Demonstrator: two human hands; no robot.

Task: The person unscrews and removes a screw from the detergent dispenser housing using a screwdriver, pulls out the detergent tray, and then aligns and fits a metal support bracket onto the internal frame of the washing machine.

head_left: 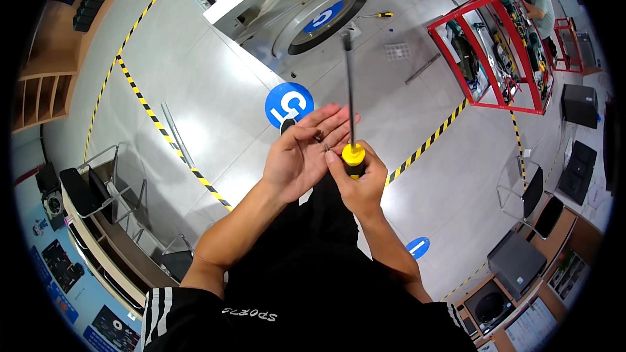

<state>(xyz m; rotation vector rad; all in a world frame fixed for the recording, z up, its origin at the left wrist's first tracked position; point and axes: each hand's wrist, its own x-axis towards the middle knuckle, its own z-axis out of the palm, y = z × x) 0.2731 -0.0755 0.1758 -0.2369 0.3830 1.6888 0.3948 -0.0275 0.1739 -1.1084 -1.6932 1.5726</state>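
Observation:
Palm up with curved fingers, my left hand (300, 153) cradles small metal pieces (319, 137), too small to make out clearly. Against its right side, my right hand (355, 176) grips a screwdriver (353, 154) by its yellow-and-black handle, the long shaft pointing forward and my right thumb reaching into the left palm. Beyond both hands stands a white front-loading washing machine (261, 13) with a round door (326, 19). Another yellow-handled screwdriver (383, 15) and a clear compartment tray (397, 51) lie on the floor near it.
A red tool cart (476, 101) stands at back right, a person (541, 10) beside it. Wooden shelving (49, 91) is far left. Chairs (78, 192) and desks line both sides. A loose metal strip (176, 133) lies left on the floor, among striped tape and blue round markers (417, 248).

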